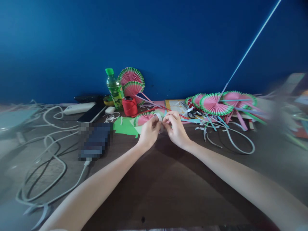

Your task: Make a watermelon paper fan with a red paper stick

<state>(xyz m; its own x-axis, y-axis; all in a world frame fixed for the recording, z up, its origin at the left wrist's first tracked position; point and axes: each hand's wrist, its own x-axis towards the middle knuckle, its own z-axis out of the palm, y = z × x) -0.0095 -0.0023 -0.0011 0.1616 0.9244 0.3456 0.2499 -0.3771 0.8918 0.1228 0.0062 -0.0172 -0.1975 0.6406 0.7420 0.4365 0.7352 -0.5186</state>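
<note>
A dark brown wooden surface (154,179) is seen, with looped white cables (48,141) along its left edge and pink-and-green pleated paper fans (213,104) heaped toward its far right edge. Near the middle of the far edge, a small whitish paper loop (159,119) is pinched between the closed fingers (168,120) of the left hand (148,131) and the right hand (176,128). The thin loop could be torn or creased if pulled too hard, or lost among the loose pale paper strips (231,141) if the pinch is eased.
</note>
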